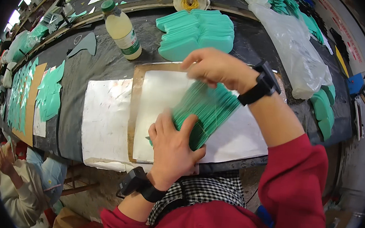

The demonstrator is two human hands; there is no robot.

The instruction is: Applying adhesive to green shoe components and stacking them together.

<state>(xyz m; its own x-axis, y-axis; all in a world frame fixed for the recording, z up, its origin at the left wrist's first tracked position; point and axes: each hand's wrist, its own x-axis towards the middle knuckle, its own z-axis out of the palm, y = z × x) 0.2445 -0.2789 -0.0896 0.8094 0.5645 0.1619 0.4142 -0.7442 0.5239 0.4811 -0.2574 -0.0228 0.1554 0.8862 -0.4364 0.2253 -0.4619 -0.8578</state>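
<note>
Wears a red top nearest the camera, with sleeves reaching onto both forearms. Lays the left hand on the near end of a green stack, fingers spread apart, index finger resting on the layers. Holds the right hand at the far end of the stack, fingers curled and blurred; cannot tell a grip there from a mere touch. Has a black watch on the right wrist and a black device on the left.

Has the stack slanting across a white sheet over a brown board, with a white panel just to the left. Has a green pile beyond, on the black table, near an upright bottle with a green cap. Farther left, shows a grey offcut, then green cutouts near cardboard. To the right, shows a plastic bag beside green pieces. Behind the pile, shows a spool with a yellow core. At lower left, shows a co-worker, one hand raised.
</note>
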